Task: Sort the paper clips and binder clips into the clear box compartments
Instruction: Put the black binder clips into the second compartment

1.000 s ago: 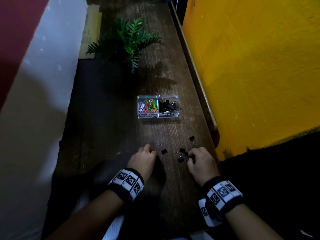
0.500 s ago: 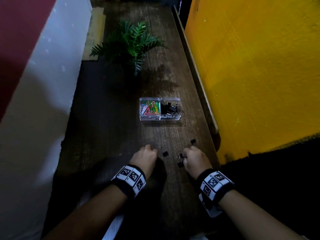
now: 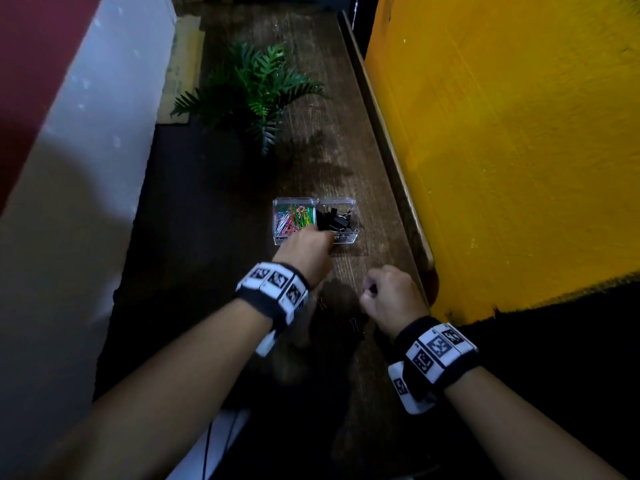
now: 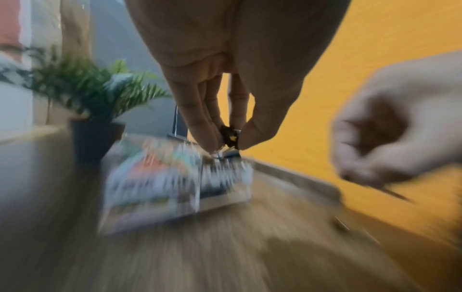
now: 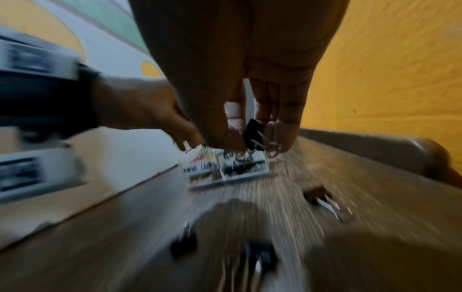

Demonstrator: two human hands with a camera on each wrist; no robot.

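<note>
The clear box (image 3: 349, 203) sits mid-table, coloured paper clips (image 3: 294, 218) in its left compartment and black binder clips (image 3: 334, 220) in its right. My left hand (image 3: 304, 249) hovers at the box's front edge and pinches a small black binder clip (image 4: 229, 137) between thumb and fingers. My right hand (image 3: 389, 294) is lifted nearer to me and pinches another black binder clip (image 5: 252, 132) with wire handles. A few loose binder clips (image 5: 317, 195) lie on the wooden table (image 3: 346, 161) below the hands. Both wrist views are blurred by motion.
A potted fern (image 3: 256, 95) stands behind the box. A yellow wall (image 3: 502, 150) with a wooden ledge (image 3: 388, 150) runs along the right. A pale wall (image 3: 86, 168) borders the left, and flat cardboard (image 3: 180, 71) lies at the far left.
Both hands have risen from the loose clips on the table. The left hand has moved forward to the box with a binder clip; the right hand has lifted one.
</note>
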